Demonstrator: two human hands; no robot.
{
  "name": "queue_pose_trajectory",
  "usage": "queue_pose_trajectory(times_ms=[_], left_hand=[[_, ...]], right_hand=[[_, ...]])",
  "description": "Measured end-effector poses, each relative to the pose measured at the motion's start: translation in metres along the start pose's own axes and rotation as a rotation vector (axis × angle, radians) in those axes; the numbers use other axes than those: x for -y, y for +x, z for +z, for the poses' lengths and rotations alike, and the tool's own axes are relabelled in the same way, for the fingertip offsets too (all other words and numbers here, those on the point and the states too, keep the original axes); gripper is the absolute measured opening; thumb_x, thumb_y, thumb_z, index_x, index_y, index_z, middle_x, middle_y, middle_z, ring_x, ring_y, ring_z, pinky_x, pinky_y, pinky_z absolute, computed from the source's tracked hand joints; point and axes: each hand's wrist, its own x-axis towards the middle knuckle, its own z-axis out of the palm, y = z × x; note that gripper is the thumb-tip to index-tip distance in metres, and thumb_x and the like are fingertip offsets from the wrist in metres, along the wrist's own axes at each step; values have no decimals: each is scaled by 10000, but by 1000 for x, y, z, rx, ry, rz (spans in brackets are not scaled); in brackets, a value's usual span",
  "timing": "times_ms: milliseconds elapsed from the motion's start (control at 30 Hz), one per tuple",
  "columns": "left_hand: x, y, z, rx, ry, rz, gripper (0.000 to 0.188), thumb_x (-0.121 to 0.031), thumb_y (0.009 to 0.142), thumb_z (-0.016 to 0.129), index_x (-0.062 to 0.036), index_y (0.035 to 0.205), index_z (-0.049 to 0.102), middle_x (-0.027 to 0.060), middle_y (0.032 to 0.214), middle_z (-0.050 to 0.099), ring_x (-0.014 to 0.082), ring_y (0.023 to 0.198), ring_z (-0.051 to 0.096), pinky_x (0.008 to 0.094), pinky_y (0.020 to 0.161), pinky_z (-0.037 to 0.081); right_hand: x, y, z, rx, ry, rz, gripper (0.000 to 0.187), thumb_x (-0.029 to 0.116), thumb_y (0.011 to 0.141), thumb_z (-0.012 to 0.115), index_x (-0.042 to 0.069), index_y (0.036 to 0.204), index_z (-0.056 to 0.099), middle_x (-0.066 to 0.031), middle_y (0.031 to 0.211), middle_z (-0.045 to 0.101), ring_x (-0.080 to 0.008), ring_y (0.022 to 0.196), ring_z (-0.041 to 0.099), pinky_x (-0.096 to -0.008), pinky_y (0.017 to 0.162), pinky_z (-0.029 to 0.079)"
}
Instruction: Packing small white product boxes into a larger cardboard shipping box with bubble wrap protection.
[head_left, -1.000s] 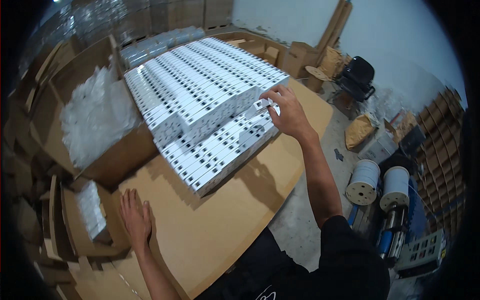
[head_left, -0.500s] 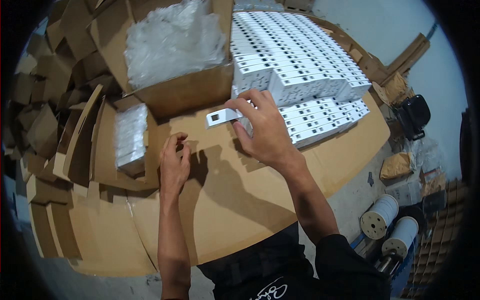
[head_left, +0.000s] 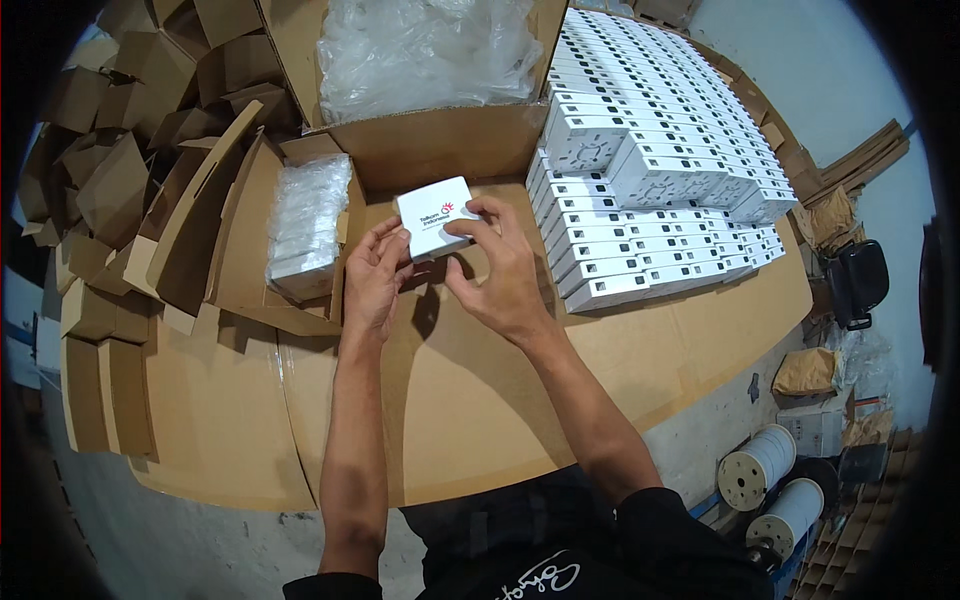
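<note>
A smooth brown cardboard tabletop [head_left: 450, 445] is bearing rigid white plastic cases [head_left: 670, 135] at far right, mostly standing edge-on, probably to save room. Left of them, a large carton [head_left: 450, 143] is holding crinkled clear plastic bags [head_left: 430, 60]; nearer left, a small carton [head_left: 242, 225] is holding glossy, film-wrapped packets [head_left: 310, 225]. Between, the left hand [head_left: 372, 285] is pinching a flat, squarish white case [head_left: 428, 222] near its left edge, seemingly steadying it above the tabletop; the right hand [head_left: 502, 275] is touching its right side, its thumb's contact unclear.
</note>
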Motion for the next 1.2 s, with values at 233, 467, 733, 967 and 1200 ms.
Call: queue_pose_trajectory(times_ms=[233,467,733,967,1200], left_hand=[[15,15,1,31,248,172,430,-45,988,621,53,1389,502,131,1246,658,156,1092,648,289,931,539],[27,18,-1,61,329,245,376,38,971,593,66,1339,521,149,1246,654,188,1144,642,307,991,521],[29,17,-5,86,539,290,337,43,962,583,14,1295,543,142,1193,680,197,1118,658,318,964,515],[30,16,-5,70,605,322,367,22,938,603,2,1300,542,134,1158,693,203,1073,669,328,936,513],[23,6,5,-6,681,371,461,-13,923,576,1,1372,470,176,1289,627,264,1214,602,396,1046,469]], right_hand=[[-61,-10,25,-24,600,440,398,-87,919,622,-15,1280,471,-147,1269,541,-205,1177,597,-310,993,519],[-69,-6,21,-90,548,385,477,-83,893,638,-14,1327,450,-178,1164,645,-228,1068,670,-328,911,552],[-67,-9,12,53,359,345,465,-67,854,630,-16,1298,502,-200,1120,675,-301,1066,688,-373,923,549],[-63,-11,5,121,332,348,484,-27,846,650,-11,1305,498,-212,1191,646,-361,1092,660,-432,952,529],[-66,-29,-1,167,-178,173,502,26,823,658,-66,1287,490,-240,1358,495,-406,1308,464,-467,1111,392]])
